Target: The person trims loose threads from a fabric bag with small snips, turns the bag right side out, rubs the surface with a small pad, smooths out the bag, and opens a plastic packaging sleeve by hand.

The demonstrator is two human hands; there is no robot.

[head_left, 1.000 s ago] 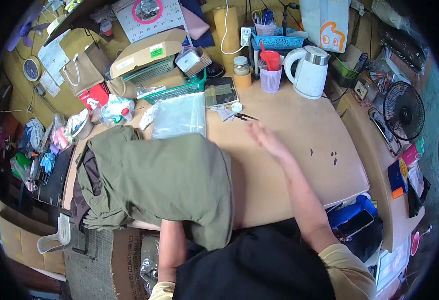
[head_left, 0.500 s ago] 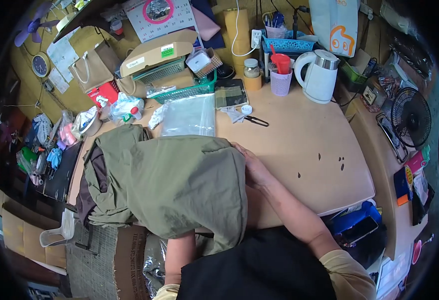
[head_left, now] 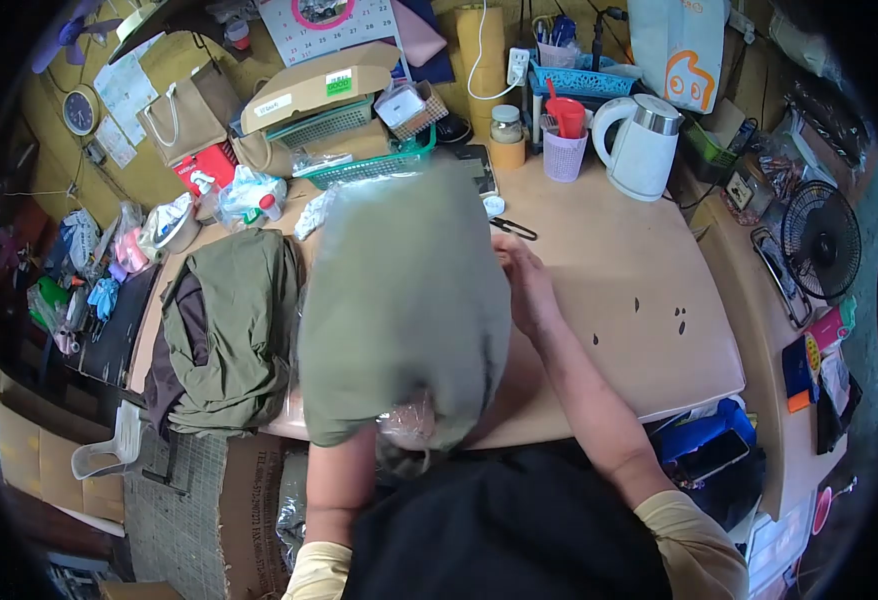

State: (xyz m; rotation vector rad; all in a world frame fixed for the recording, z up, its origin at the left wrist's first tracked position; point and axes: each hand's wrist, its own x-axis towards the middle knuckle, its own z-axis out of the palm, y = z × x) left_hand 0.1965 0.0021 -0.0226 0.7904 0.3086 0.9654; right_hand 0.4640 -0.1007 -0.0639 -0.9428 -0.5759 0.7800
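Note:
An olive-green garment (head_left: 399, 310), blurred by motion, is raised over the middle of the table, in front of my body. My left forearm reaches under its lower edge, and the cloth hides that hand. At the garment's right edge is my right hand (head_left: 527, 275), fingers bent and close to the cloth; whether they grip it is unclear. A second olive garment (head_left: 234, 325) with a dark lining lies folded at the left. Some clear plastic (head_left: 409, 418) shows beneath the raised cloth.
On the tan table (head_left: 619, 260) are black tweezers-like snips (head_left: 514, 229), a white kettle (head_left: 641, 150), a lilac basket (head_left: 564, 155) and a jar (head_left: 506, 125). Green baskets (head_left: 369, 170) stand at the back. A fan (head_left: 821, 240) is at the right.
The raised garment has come up off the folded one, which now shows at the left. My right hand first came to the garment's right edge, then moved slightly up with it.

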